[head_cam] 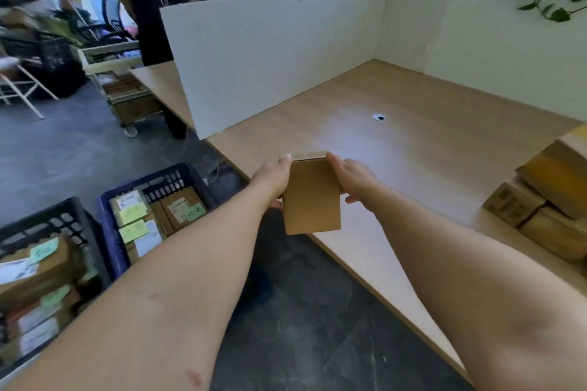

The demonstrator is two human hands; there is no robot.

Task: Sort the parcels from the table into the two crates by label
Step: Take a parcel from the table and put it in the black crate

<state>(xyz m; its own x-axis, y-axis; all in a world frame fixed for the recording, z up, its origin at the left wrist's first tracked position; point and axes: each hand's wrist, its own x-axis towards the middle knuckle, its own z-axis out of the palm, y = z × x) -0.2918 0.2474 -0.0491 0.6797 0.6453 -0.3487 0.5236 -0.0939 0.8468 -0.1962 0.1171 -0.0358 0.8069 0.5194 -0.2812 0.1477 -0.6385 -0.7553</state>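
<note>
A small flat brown cardboard parcel point(312, 197) is held in the air over the table's front edge, its plain side toward me. My left hand point(272, 179) grips its left side and my right hand point(355, 177) grips its right side. No label shows on the facing side. On the floor to the left stand a blue crate point(197, 179) and a black crate point(68, 214), both holding several labelled parcels with green and yellow notes. More brown parcels point(546, 200) are piled on the table at the right.
The wooden table point(413, 149) has a white divider panel point(270, 57) along its left and back, and a cable hole point(379, 117). A person in dark clothes point(146, 0) stands behind the divider beside a cart point(124, 89) of boxes. Dark floor lies below me.
</note>
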